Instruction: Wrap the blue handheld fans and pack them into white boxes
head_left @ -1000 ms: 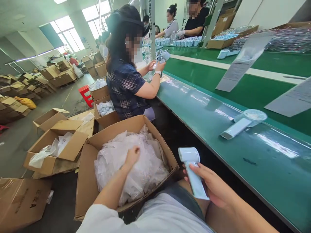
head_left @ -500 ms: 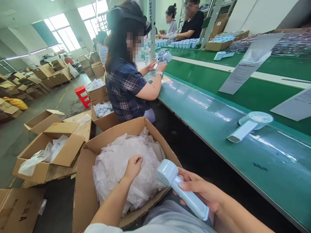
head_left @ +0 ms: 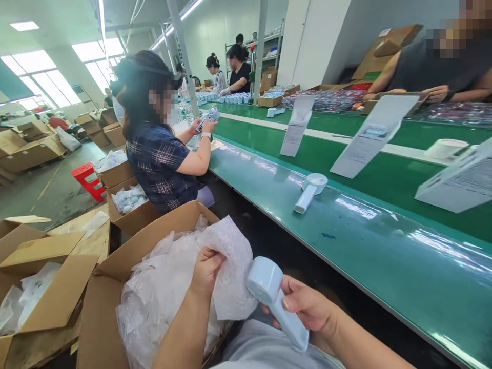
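Note:
My left hand [head_left: 206, 269] is closed on a clear bubble-wrap bag [head_left: 230, 266], lifted just above the open cardboard box [head_left: 126, 256] full of such bags at my left knee. My right hand [head_left: 307, 307] grips the handle of a pale blue handheld fan [head_left: 274, 297] over my lap, with the fan's head pointing left toward the bag. Fan head and bag nearly touch.
A green conveyor table [head_left: 346, 241] runs along my right with another pale fan [head_left: 311, 189] lying on it. A co-worker in a plaid shirt [head_left: 161, 159] sits ahead holding a fan. White cartons [head_left: 457, 179] and leaflets lie farther right. Open cardboard boxes [head_left: 38, 277] stand on the floor at left.
My left hand has pulled one bubble-wrap bag up out of the box. My view has swung right and up; the fan stays in my right hand near the bag.

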The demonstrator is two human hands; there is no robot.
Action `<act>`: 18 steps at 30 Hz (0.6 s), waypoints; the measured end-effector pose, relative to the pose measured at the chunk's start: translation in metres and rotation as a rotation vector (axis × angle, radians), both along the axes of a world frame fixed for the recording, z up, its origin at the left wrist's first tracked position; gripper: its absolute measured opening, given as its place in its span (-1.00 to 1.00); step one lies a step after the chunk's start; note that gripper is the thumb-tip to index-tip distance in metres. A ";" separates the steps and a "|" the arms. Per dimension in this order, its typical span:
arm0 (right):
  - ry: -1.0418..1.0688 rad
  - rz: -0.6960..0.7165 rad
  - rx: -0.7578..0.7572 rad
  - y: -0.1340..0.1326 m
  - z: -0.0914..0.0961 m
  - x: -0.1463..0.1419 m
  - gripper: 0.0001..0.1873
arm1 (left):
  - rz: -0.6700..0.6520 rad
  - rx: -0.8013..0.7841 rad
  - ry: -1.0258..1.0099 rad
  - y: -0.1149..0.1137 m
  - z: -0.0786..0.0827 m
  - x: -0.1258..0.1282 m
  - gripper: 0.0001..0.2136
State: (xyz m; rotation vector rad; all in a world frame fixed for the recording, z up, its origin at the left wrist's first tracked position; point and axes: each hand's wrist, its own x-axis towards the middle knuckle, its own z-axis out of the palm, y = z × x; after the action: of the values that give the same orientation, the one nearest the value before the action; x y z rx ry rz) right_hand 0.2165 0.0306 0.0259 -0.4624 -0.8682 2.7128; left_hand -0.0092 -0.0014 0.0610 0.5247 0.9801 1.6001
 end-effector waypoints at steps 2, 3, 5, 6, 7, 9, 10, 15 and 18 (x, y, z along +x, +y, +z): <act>-0.044 -0.027 0.137 0.007 0.006 0.009 -0.48 | -0.030 0.052 0.023 0.003 0.013 -0.012 -0.55; -0.075 -0.041 0.205 0.011 0.008 0.014 -0.50 | -0.049 0.074 0.032 0.004 0.021 -0.020 -0.49; -0.138 -0.052 0.324 0.019 0.010 0.024 -0.52 | -0.086 0.062 0.094 0.007 0.038 -0.033 -0.37; -0.162 -0.053 0.369 0.022 0.009 0.028 -0.53 | -0.124 0.017 0.160 0.008 0.046 -0.037 -0.36; -0.179 -0.054 0.402 0.024 0.009 0.030 -0.54 | -0.185 -0.043 0.252 0.009 0.053 -0.040 -0.41; -0.189 -0.068 0.454 0.026 0.007 0.032 -0.55 | -0.355 -0.157 0.475 0.011 0.062 -0.040 -0.59; -0.193 -0.083 0.473 0.026 0.006 0.032 -0.55 | -0.436 -0.190 0.584 0.011 0.064 -0.039 -0.67; -0.244 -0.158 0.496 0.031 0.008 0.027 -0.50 | -0.408 -0.214 0.833 0.007 0.067 -0.037 -0.79; -0.195 -0.197 0.439 0.029 0.020 0.026 -0.31 | -0.050 -0.222 0.892 0.002 0.066 -0.032 -0.73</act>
State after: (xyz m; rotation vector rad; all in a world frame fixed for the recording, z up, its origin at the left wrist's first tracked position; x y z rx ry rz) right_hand 0.2428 0.0596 0.0456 -0.6772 -1.3485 2.2373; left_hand -0.0412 0.0005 0.1266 1.1365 1.7552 1.1696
